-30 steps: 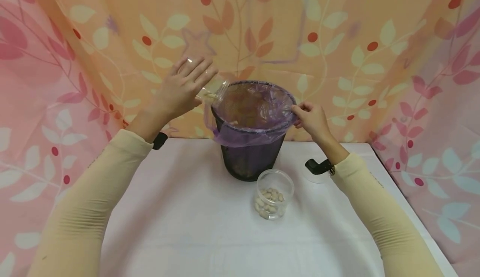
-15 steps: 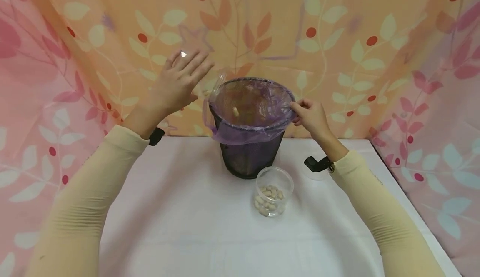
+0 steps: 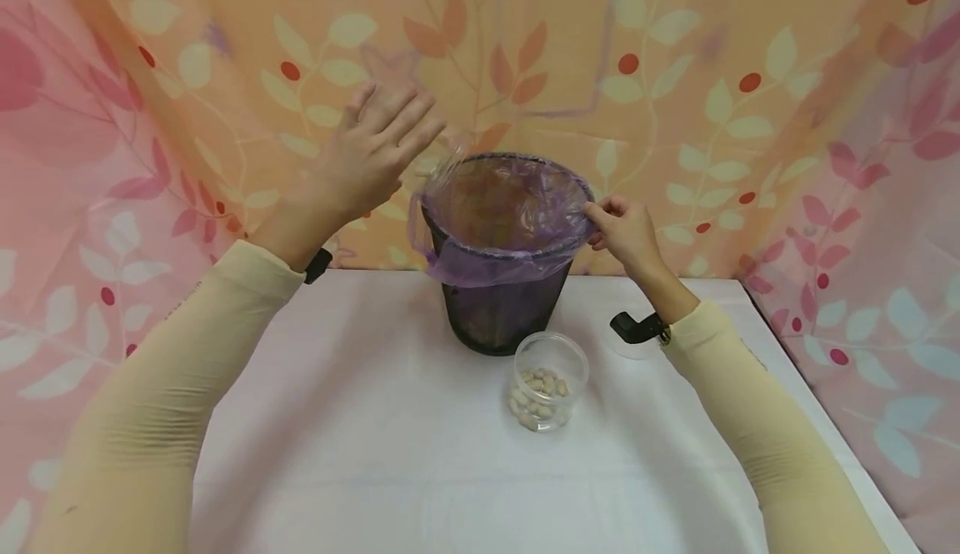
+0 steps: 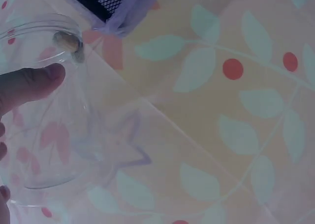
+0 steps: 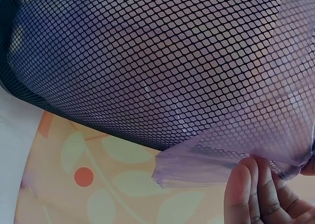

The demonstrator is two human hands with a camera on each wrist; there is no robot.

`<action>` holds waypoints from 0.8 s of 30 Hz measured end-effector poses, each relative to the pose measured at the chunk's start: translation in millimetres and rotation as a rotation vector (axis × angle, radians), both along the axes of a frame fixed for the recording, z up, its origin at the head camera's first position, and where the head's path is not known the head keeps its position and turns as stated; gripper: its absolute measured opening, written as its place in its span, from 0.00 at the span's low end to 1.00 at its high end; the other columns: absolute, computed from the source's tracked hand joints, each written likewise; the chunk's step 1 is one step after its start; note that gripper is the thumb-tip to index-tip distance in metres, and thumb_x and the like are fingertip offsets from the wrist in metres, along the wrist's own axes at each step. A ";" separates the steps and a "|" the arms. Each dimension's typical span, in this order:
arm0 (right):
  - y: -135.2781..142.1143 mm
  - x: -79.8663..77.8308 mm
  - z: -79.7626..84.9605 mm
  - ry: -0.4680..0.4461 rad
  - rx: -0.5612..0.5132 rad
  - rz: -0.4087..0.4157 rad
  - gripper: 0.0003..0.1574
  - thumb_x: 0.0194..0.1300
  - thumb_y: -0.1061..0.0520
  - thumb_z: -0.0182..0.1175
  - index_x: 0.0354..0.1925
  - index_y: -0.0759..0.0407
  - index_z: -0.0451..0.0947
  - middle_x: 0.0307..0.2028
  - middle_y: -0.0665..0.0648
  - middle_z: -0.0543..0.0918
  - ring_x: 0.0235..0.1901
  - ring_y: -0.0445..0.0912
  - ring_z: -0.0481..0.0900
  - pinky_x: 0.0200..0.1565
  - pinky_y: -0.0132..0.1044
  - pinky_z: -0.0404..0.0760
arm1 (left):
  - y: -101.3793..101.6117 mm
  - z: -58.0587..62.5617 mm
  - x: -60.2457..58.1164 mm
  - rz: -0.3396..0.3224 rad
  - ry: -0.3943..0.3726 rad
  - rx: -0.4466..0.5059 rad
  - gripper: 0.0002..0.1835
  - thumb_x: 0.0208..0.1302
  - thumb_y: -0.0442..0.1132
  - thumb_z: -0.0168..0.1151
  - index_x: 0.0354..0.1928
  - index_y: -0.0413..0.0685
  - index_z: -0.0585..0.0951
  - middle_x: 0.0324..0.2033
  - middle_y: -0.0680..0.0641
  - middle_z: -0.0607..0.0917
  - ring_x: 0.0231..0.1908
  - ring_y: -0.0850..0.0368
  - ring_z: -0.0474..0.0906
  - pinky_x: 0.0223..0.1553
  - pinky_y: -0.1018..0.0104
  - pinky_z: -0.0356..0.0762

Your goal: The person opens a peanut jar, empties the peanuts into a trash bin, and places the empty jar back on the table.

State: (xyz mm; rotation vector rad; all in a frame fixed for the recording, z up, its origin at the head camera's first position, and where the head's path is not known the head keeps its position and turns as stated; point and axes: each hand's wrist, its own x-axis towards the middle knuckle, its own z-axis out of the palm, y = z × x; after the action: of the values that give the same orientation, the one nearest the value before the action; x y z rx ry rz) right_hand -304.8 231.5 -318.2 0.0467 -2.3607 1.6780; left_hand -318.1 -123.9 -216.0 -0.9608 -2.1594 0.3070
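In the left wrist view, my left hand grips a clear plastic jar, thumb on its near side. The jar is tilted, its mouth at the left edge of the mesh bin. One peanut sits inside near the jar's mouth. A purple bag lines the black bin and folds over its rim. At the bin's right rim, my right hand pinches the bag's edge between thumb and fingers. In the head view, the back of my left hand hides most of the jar.
In front of the bin stands a clear round tub with several peanuts in it. A clear flat disc, perhaps a lid, lies by my right wrist. Patterned cloth hangs behind and at both sides of the white table.
A peanut seen dropping into the bin half a second ago is out of sight now. My left hand has shifted slightly, still tilting the jar. The right hand keeps its place.
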 end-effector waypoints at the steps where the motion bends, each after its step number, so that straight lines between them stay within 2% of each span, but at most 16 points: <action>1: 0.6 0.3 -0.3 0.002 -0.003 -0.001 0.14 0.67 0.51 0.60 0.30 0.60 0.76 0.18 0.43 0.76 0.16 0.37 0.78 0.23 0.28 0.81 | 1.7 -0.9 -0.5 -0.005 0.019 -0.010 0.52 0.42 0.34 0.79 0.71 0.47 0.62 0.71 0.42 0.64 0.72 0.46 0.57 0.69 0.41 0.51; 4: 0.5 1.1 -1.7 0.007 -0.007 0.008 0.14 0.67 0.51 0.60 0.31 0.61 0.76 0.18 0.42 0.76 0.16 0.37 0.78 0.23 0.28 0.81 | 4.4 -3.5 -0.7 -0.002 -0.008 0.033 0.54 0.40 0.36 0.81 0.72 0.48 0.62 0.72 0.43 0.64 0.73 0.48 0.56 0.71 0.42 0.50; 8: -0.4 1.5 -2.2 0.011 -0.007 0.018 0.14 0.67 0.51 0.60 0.30 0.61 0.76 0.18 0.42 0.77 0.16 0.37 0.78 0.23 0.28 0.81 | 5.4 -10.3 -0.5 -0.024 -0.037 0.018 0.54 0.41 0.37 0.81 0.72 0.48 0.62 0.72 0.43 0.64 0.73 0.47 0.56 0.70 0.41 0.50; 12: -0.8 1.1 -1.6 0.009 -0.014 0.014 0.15 0.67 0.51 0.60 0.30 0.61 0.77 0.19 0.43 0.77 0.16 0.38 0.78 0.23 0.28 0.81 | 5.2 -18.1 -1.8 -0.026 0.075 -0.016 0.53 0.38 0.36 0.81 0.71 0.48 0.65 0.70 0.43 0.67 0.71 0.47 0.60 0.68 0.41 0.53; 14: -1.4 0.7 -1.5 0.006 -0.019 0.014 0.15 0.67 0.50 0.60 0.30 0.60 0.77 0.19 0.43 0.77 0.16 0.38 0.78 0.24 0.28 0.82 | 4.7 -21.2 -2.3 -0.011 0.157 -0.029 0.48 0.42 0.34 0.78 0.70 0.49 0.67 0.69 0.44 0.69 0.70 0.47 0.62 0.67 0.43 0.55; 17: -2.0 0.1 -1.3 0.003 -0.030 0.014 0.14 0.67 0.51 0.61 0.30 0.60 0.77 0.18 0.43 0.77 0.16 0.37 0.78 0.23 0.28 0.81 | 4.1 -24.3 -2.4 -0.018 0.205 -0.060 0.44 0.48 0.32 0.74 0.70 0.49 0.67 0.69 0.44 0.70 0.69 0.47 0.63 0.67 0.43 0.57; 19: -2.1 0.2 -0.7 0.009 -0.040 0.010 0.14 0.67 0.51 0.61 0.30 0.60 0.77 0.18 0.43 0.77 0.16 0.37 0.78 0.22 0.28 0.81 | 3.2 -25.5 -2.9 -0.013 0.186 -0.041 0.44 0.48 0.33 0.74 0.70 0.49 0.67 0.69 0.43 0.69 0.69 0.46 0.63 0.68 0.43 0.57; 24: 1.2 1.0 1.8 0.021 -0.031 0.018 0.15 0.67 0.51 0.61 0.32 0.62 0.77 0.19 0.43 0.77 0.16 0.37 0.78 0.23 0.28 0.81 | 1.1 -28.3 -5.3 0.013 0.042 0.077 0.54 0.38 0.36 0.81 0.71 0.49 0.64 0.71 0.43 0.67 0.71 0.46 0.61 0.70 0.42 0.52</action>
State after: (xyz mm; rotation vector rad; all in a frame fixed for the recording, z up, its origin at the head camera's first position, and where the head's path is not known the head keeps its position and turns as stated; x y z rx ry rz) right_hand -303.7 232.8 -316.5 0.0797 -2.3253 1.7131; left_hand -323.4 -122.8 -244.3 -0.8898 -2.1242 0.2465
